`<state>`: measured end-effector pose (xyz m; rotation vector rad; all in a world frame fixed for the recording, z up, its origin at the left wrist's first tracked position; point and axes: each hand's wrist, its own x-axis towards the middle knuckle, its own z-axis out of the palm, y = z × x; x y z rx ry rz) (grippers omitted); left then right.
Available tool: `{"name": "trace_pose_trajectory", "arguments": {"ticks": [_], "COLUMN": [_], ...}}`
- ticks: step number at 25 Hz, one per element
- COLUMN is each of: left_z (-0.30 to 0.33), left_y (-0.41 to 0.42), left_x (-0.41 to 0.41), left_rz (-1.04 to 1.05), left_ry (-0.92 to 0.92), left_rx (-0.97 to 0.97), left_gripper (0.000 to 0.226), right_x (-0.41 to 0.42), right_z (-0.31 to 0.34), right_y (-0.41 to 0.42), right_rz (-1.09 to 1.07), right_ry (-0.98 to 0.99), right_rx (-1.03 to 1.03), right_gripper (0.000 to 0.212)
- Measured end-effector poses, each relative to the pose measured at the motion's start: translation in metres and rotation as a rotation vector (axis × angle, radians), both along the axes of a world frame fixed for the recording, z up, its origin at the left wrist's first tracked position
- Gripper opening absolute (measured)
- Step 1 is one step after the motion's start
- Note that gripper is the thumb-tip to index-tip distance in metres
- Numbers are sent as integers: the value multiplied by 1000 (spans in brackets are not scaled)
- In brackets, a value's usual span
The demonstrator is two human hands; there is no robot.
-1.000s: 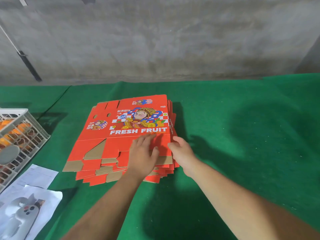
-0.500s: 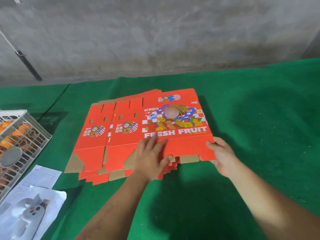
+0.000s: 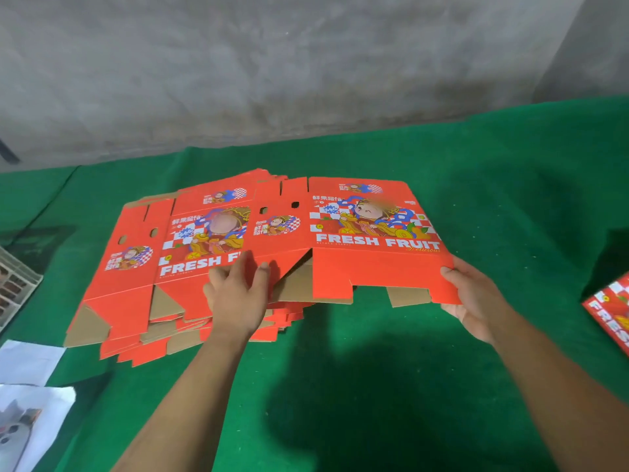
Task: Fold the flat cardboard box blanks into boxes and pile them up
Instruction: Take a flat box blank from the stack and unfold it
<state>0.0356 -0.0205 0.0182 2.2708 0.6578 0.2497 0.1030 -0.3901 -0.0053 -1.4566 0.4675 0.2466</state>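
The top blank (image 3: 374,253), long axis left-right, is gripped at its right corner by the right hand (image 3: 476,301); the stack (image 3: 143,284) is pressed by the flat left hand (image 3: 238,294).

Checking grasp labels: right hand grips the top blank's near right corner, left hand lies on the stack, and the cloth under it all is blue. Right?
Not quite: the cloth is green, not blue, as the head view shows. The rest holds: the right hand grips the near right corner of the top blank, and the left hand lies on the stack.
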Motion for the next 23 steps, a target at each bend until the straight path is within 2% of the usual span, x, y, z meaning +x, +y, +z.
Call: {"name": "trace_pose_trajectory", "arguments": {"ticks": [2,4,5,7,9,11,13,15,17,21,23], "left_z": [7,1,-9,-29,-47,-60,-60,-47,-32,-19,-21], "left_y": [-34,-83,-107,-149,-170,-177,-172,-164,-149,-134,-135], "left_x": [-2,-9,-12,-19,-22,-26,-28,-25,-18,-13,-21], "left_rz": [-29,-189,-255,-236,-145,-96,-24,50,21,15,35], "left_ry": [-47,-70,-50,16,33,0,-61,-96,-90,-63,-75], "left_rx": [22,61,20,-184,-391,-573,-512,-382,-321,-344,-445], "left_gripper": [75,82,86,87,70,44,36,48,61,74,89], "right_x": [1,-1,-2,-5,-5,-3,-2,-3,-2,-5,-6], "right_z": [5,11,14,18,23,29,37,48,61,90,95], "right_y": [-14,-28,-33,-44,-54,-64,-65,-64,-63,-53,-42], "right_rz": [19,6,-3,-8,8,88,197,292,336,520,588], "right_ry": [-25,-52,-73,-125,-160,-172,-199,-204,-203,-133,-159], "right_rx": [-97,-156,-177,-209,-254,-312,-377,-406,-442,-552,-618], "right_gripper": [25,22,26,32,21,33,46,59,53,52,54]}}
